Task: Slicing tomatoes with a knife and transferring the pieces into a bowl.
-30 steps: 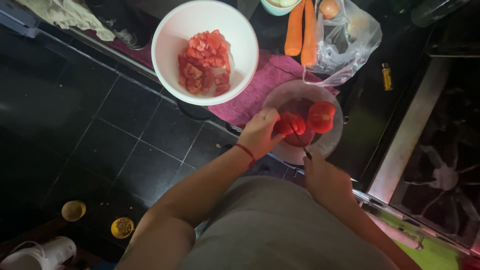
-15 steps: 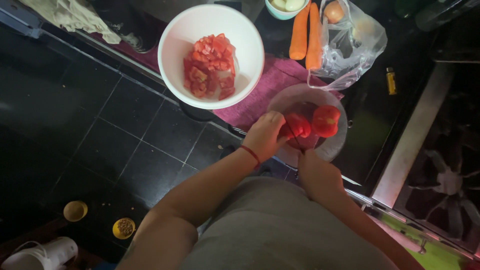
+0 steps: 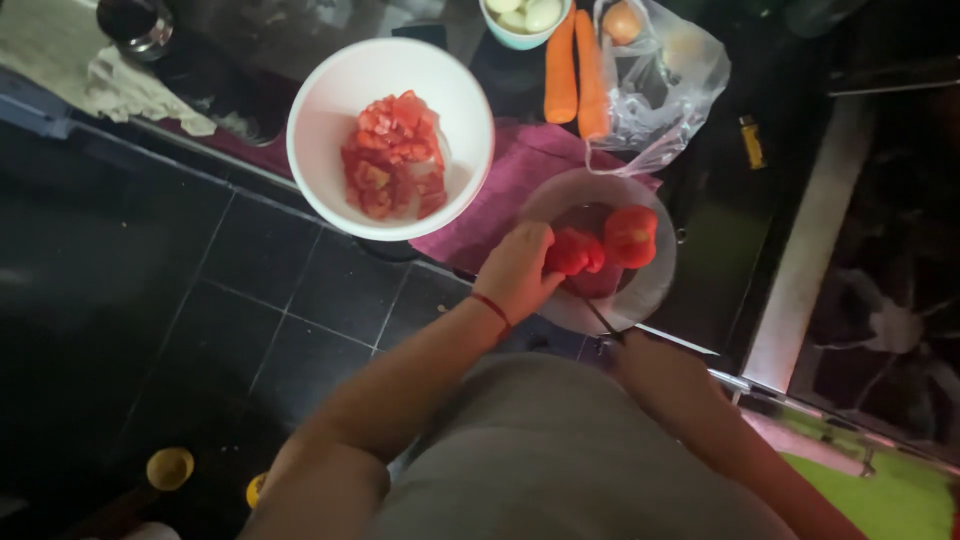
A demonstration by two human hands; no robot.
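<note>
My left hand (image 3: 515, 270), with a red thread at the wrist, grips a red tomato piece (image 3: 575, 250) on a round clear plate (image 3: 645, 295). A second tomato piece (image 3: 632, 235) lies just to its right on the same plate. My right hand (image 3: 650, 365) holds a thin dark knife (image 3: 600, 318) whose blade points up under the held tomato. To the left stands a white bowl (image 3: 320, 130) with several chopped tomato chunks (image 3: 393, 155).
A pink cloth (image 3: 500, 200) lies under the plate and bowl. Two carrots (image 3: 575, 65), a clear plastic bag (image 3: 665, 75) with an onion, and a small bowl (image 3: 520, 20) of pale pieces sit behind. Dark floor tiles lie below at left.
The view has shifted slightly; both hands stay at the plate, my left still on the tomato piece, the knife still under it.
</note>
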